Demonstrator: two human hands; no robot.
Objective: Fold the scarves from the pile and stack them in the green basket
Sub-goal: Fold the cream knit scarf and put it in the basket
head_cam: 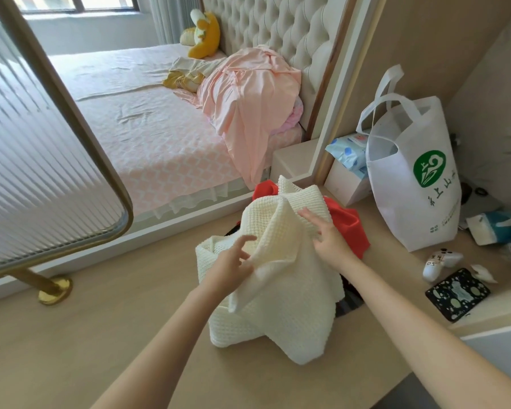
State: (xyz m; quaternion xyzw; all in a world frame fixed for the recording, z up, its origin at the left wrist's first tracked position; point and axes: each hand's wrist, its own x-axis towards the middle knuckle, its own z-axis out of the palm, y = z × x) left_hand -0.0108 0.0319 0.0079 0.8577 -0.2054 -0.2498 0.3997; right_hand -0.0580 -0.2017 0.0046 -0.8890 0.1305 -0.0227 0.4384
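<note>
A cream waffle-knit scarf (281, 308) lies bunched on top of the pile on the light wooden desk (101, 335). Under it, a red scarf (348, 228) shows at the back and right, and a dark item peeks out at the pile's right edge. My left hand (233, 264) pinches a fold of the cream scarf near its middle. My right hand (328, 234) rests on the cream scarf's upper right part with fingers spread and fairly straight. No green basket is in view.
A white tote bag (410, 178) with a green logo stands at the right. A white game controller (440, 262) and a dark patterned phone case (457, 293) lie near it. A rounded mirror (42, 143) on a gold stand rises at the left. The bed (148, 122) is behind the desk.
</note>
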